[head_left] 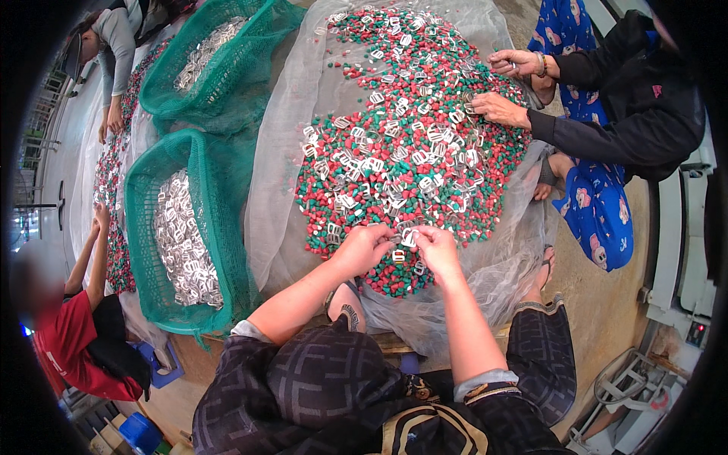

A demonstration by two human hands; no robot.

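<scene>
Pinches a silvery buckle (409, 237) between closed fingertips of the right hand (440, 250), beside the left hand (361, 249), with fingers nearly together and grip unclear.

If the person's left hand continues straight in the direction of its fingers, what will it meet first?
Most likely the left hand would first meet the pale buckle held by the right hand, though depth between them is unclear here.

Silver buckle (408, 238) in right fingers (427, 234)
</scene>
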